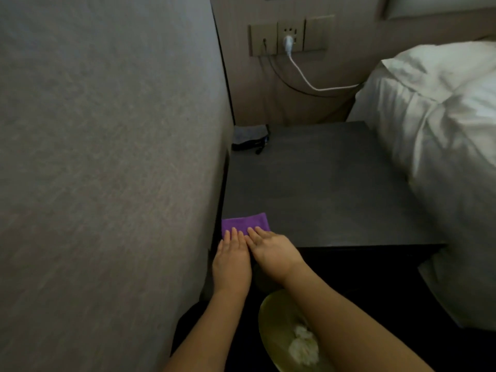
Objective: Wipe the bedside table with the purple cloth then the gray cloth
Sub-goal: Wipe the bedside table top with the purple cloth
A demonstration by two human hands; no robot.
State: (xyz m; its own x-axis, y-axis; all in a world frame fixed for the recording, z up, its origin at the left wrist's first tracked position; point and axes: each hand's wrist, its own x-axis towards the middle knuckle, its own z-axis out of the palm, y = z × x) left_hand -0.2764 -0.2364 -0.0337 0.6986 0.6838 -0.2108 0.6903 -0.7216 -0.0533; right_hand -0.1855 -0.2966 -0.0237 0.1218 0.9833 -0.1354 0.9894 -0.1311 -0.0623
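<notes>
- Purple cloth (245, 224) sits folded into a neat flat rectangle at the near left corner of the bedside table (322, 189), tight up against the wall side.
- Both hands are down on it: left hand (232, 261) flat, fingers straight and close together, pressing the cloth's near edge.
- Right hand (271, 251) lies alongside, touching the left, fingers likewise stretched out flat over the cloth; nothing pinched, just palms and fingers bearing down.
- Dark wood-grain tabletop, matte, mostly bare across the middle and right.
- Gray cloth (249, 136) lies bunched at the far left corner by the wall; it seems to rest on or beside something dark, though the dim light makes that hard to tell.
- Writing or labels: none legible anywhere, the picture is too soft.
- On the wall behind, a socket panel (290, 36) with a white plug, and a white cable (303, 76) drooping towards the bed.
- White bedding (434, 124) crowds the table's right side.
- Down by the person's forearms, a yellowish bin (273, 323) with crumpled white paper inside, below the table's front edge.
</notes>
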